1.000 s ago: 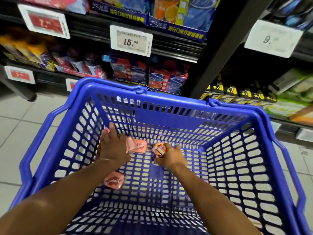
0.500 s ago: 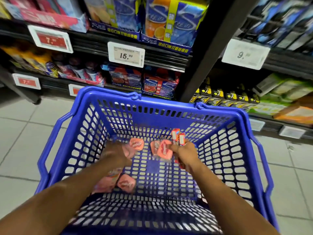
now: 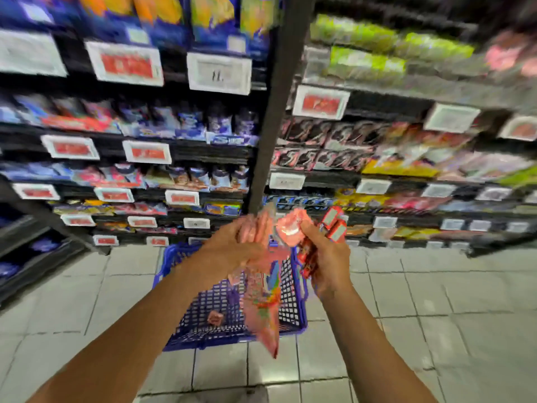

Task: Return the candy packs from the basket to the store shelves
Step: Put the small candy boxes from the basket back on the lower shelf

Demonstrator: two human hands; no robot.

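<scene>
Pink candy packs point(image 3: 263, 289), down on the floor of the blue basket point(image 3: 203, 315) half a second ago, are now lifted clear of it and held up before the shelves point(image 3: 180, 154); the left hand point(image 3: 232, 245) has its grip clenched round a bunch of them, long wrappers dangling over the basket; the right hand point(image 3: 325, 257) clasps a pink pack point(image 3: 289, 226) with small red packs point(image 3: 334, 223) in the same grip. One small pack point(image 3: 215, 317) remains on the basket floor. The view has swung up and blurred, so I judge the picking step done and the shelving about to start; which shelf suits these packs cannot be told through the blur; the leftover pack means another reach down.
</scene>
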